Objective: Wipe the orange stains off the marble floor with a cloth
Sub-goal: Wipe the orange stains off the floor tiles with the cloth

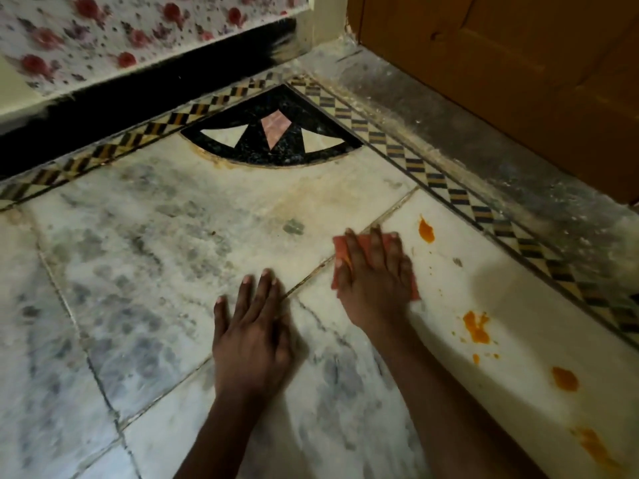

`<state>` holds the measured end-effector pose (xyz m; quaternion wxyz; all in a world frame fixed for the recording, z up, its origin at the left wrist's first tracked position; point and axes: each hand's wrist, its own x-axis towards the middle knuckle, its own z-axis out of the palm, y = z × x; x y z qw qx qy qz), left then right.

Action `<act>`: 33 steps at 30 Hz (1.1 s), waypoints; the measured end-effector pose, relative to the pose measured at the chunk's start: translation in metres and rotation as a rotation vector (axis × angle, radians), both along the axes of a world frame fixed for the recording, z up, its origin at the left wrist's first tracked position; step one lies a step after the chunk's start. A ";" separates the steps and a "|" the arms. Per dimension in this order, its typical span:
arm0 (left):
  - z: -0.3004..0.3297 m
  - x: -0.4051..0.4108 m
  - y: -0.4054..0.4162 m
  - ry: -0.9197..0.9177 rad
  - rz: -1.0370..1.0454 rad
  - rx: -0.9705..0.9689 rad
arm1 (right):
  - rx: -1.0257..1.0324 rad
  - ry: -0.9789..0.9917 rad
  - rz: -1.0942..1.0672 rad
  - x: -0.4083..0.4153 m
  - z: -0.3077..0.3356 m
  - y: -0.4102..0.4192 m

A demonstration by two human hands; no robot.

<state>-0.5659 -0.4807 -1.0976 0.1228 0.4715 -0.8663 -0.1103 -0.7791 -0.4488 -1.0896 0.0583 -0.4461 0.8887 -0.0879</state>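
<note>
The right hand (375, 271) presses flat on the cloth (413, 286); the left hand (250, 337) rests open beside it. Stains (426, 230) right of the cloth could smear if it drags through them.

You have two hands on the floor, one cloth (413, 288), four larger orange stains (426, 230), and one wooden door (518, 63).

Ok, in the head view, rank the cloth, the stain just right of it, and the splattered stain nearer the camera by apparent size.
1. cloth, largest though mostly hidden under the right hand.
2. splattered stain.
3. stain right of the cloth.
The two stains look close, and the splattered one lies nearer the camera, so their order is unsure.
</note>
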 end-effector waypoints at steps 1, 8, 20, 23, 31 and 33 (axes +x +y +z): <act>-0.002 -0.001 0.002 -0.003 0.001 -0.004 | 0.002 -0.014 0.059 0.001 -0.001 -0.009; 0.004 -0.001 0.001 0.013 -0.009 0.044 | -0.021 0.041 0.247 0.047 0.005 0.131; 0.010 0.003 0.002 0.044 -0.028 0.091 | -0.039 0.106 0.250 0.037 -0.003 0.126; 0.013 0.007 0.013 0.029 -0.099 0.105 | -0.026 0.119 0.237 0.024 -0.005 0.186; 0.006 -0.017 0.128 0.041 0.019 0.128 | -0.047 0.022 0.276 0.001 0.001 0.143; 0.005 -0.029 0.162 0.052 0.063 0.125 | -0.139 0.102 0.392 0.007 -0.002 0.210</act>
